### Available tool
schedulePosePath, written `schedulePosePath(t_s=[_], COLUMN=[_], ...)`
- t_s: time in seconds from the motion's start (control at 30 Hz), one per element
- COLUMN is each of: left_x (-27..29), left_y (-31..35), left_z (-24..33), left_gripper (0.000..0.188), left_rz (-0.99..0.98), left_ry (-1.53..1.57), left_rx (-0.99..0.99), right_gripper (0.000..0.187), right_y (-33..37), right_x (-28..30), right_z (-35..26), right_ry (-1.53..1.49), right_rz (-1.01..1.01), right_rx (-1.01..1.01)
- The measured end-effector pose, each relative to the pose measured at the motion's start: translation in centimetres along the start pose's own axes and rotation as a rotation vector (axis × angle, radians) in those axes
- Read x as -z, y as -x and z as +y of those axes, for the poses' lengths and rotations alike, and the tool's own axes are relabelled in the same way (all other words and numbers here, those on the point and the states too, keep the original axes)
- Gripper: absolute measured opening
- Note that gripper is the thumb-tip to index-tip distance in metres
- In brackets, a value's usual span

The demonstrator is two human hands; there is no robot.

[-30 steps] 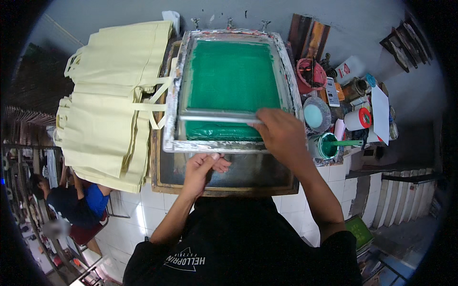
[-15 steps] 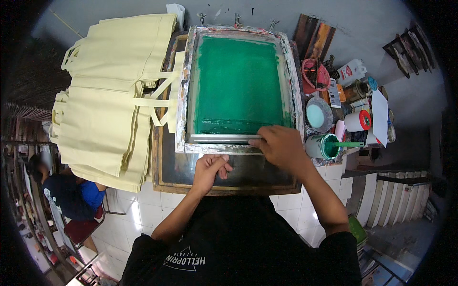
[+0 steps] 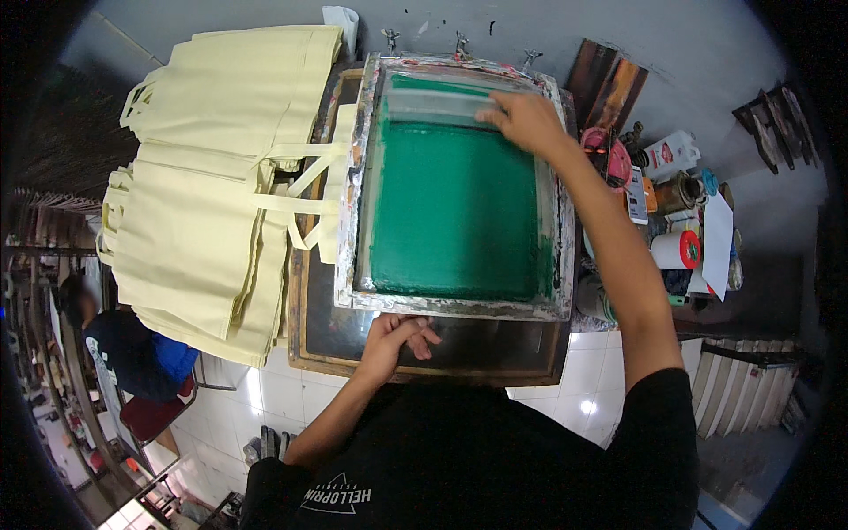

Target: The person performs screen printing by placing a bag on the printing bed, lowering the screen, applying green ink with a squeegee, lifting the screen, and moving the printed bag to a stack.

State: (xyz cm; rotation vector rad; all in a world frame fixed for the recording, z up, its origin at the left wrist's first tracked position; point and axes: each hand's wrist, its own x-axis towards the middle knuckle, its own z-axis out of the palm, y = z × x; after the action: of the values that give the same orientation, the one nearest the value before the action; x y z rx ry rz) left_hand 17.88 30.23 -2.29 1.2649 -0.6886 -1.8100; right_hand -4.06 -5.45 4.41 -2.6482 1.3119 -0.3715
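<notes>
A screen-printing frame, its wooden rim smeared with paint, lies over a dark framed board. Green ink covers most of its mesh. At the far end my right hand is closed on a squeegee, which is blurred by motion and lies across the mesh. My left hand rests by the near edge of the frame, above the board, fingers loosely bent and apart with nothing in them. Part of a cream tote bag sticks out from under the frame's left side, straps outward.
Stacked cream tote bags fill the left. Metal hinge clamps stand behind the frame. To the right are a pink basket, a white jug and a red-lidded tub. A seated person is at far left.
My right hand has moved the squeegee from the near end of the mesh to the far end. My left hand stays by the near edge. The view has shifted slightly.
</notes>
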Motion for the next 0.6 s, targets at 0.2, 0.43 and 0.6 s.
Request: schedulePosePath(t_s=[0.2, 0.43, 0.6], left_x=[-0.5, -0.2, -0.1], left_y=[1.0, -2.3, -14.1], left_z=[1.9, 9.4, 19.3], left_gripper=[0.042, 0.025, 0.025], left_rz=[-0.039, -0.251, 0.332], left_ry=[0.542, -0.152, -0.965], left_rx=[0.231, -0.1, -1.013], right_gripper=[0.054, 0.07, 0.073], right_y=[-4.9, -4.5, -2.4], right_x=[2.1, -0.3, -1.9], right_z=[2.1, 0.2, -0.6], right_ry=[-0.107, 0.212, 0.228], right_rz=[-0.028, 0.06, 0.256], right_rx=[-0.122, -0.161, -0.078])
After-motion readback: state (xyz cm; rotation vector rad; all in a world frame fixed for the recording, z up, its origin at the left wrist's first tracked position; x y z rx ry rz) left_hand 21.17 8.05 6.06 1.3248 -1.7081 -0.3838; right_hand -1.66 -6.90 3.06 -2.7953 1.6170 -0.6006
